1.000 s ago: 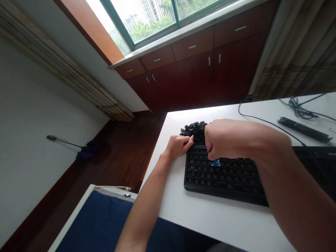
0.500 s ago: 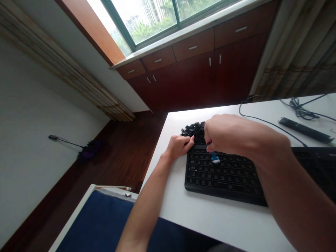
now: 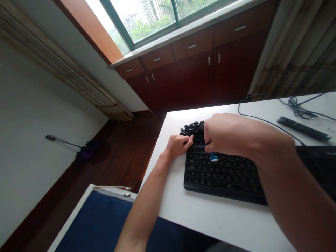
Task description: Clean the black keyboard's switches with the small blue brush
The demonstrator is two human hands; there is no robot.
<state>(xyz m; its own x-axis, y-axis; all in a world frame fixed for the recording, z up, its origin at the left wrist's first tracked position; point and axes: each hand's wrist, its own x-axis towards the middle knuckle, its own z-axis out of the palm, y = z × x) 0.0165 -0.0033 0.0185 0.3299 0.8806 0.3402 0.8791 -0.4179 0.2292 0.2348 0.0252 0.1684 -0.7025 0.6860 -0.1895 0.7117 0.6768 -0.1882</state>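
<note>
A black keyboard (image 3: 228,176) lies on the white table, its keycaps off and the switch sockets bare. My right hand (image 3: 223,133) is closed around the handle of a small blue brush (image 3: 213,157). The brush's white bristles point down onto the upper left rows of the keyboard. Most of its handle is hidden in my fingers. My left hand (image 3: 179,145) is curled shut at the keyboard's upper left corner; whatever its fingers may hold is hidden. Just beyond both hands is a heap of loose black keycaps (image 3: 193,128), partly covered by my right hand.
A long black strip (image 3: 303,128) and a coiled black cable (image 3: 299,106) lie at the table's right, with a bent thin wire (image 3: 332,130) near the strip. The table's left edge (image 3: 154,154) drops to a wooden floor. A blue chair seat (image 3: 97,220) stands at lower left.
The brush has shifted slightly up and left over the keys, with my right hand still holding it. My left hand stays at the corner; the whole view has moved a little.
</note>
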